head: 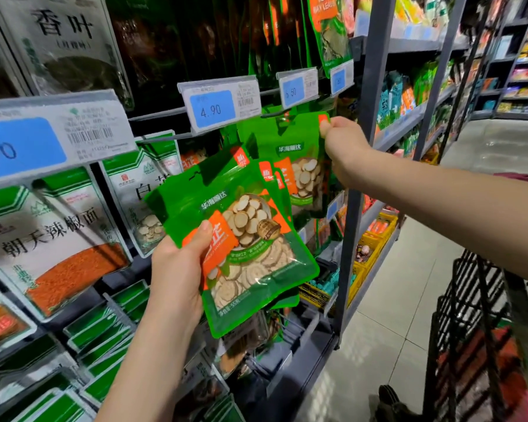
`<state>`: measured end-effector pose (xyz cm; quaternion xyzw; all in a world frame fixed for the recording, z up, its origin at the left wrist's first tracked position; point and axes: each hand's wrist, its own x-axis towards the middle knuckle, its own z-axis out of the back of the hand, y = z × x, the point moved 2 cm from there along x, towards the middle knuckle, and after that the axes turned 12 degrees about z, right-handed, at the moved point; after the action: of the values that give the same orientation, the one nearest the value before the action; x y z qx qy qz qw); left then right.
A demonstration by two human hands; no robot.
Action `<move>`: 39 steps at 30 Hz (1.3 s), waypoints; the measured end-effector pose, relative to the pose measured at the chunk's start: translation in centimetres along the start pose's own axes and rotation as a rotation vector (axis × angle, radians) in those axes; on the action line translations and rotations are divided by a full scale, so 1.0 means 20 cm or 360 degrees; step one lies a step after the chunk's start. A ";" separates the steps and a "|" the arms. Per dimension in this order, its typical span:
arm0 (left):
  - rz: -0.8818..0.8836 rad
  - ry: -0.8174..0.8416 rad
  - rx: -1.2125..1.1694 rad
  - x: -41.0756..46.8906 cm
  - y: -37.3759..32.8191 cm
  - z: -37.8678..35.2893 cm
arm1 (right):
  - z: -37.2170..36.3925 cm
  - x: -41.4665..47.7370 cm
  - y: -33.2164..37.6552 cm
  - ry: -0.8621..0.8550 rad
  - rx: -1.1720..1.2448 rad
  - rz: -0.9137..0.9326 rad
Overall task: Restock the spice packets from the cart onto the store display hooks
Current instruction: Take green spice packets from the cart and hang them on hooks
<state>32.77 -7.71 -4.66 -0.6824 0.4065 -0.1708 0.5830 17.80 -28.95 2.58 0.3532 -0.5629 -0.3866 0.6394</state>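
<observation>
My left hand (177,269) grips a fanned stack of green spice packets (244,239) with pale sliced root showing through their windows, held in front of the display. My right hand (342,144) pinches the top right corner of another green packet (290,159) of the same kind, which hangs at a display hook (275,112) under the price tags. That hook's tip is partly hidden by the packet's top.
Price tags (220,102) stick out on the hook arms. Grey-and-green chili powder packets (52,236) hang at left. A grey shelf upright (363,166) stands right of the hooks. The black wire cart (482,324) is at lower right on the tiled aisle floor.
</observation>
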 end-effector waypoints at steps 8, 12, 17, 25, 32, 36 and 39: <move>-0.0004 0.0044 0.0031 0.03 0.00 0.03 | -0.05 0.07 0.04 -0.0130 0.0085 -0.0035; -0.0003 0.0031 0.0005 0.04 0.00 0.04 | -0.05 0.09 0.03 -0.0168 0.0027 -0.0054; -0.0007 0.0013 -0.0021 0.03 -0.01 0.04 | -0.10 0.11 0.06 -0.0156 -0.0205 -0.0030; -0.0020 -0.0019 0.0012 0.02 -0.02 0.02 | -0.22 0.15 0.04 -0.0079 -0.0606 -0.0016; -0.0015 0.0054 -0.0050 0.00 -0.04 -0.01 | -0.12 -0.08 0.11 0.0423 -0.0938 0.0289; 0.0010 0.0091 -0.0117 -0.03 -0.06 -0.03 | -0.03 -0.38 0.15 0.0988 0.0124 -0.0315; 0.0008 0.0093 -0.0131 -0.07 -0.07 -0.06 | 0.04 -0.46 0.14 0.1081 0.0562 -0.0603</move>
<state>31.59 -7.38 -2.77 -0.6994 0.4318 -0.1725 0.5428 16.71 -19.51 1.00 0.6618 -0.3031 -0.2566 0.6359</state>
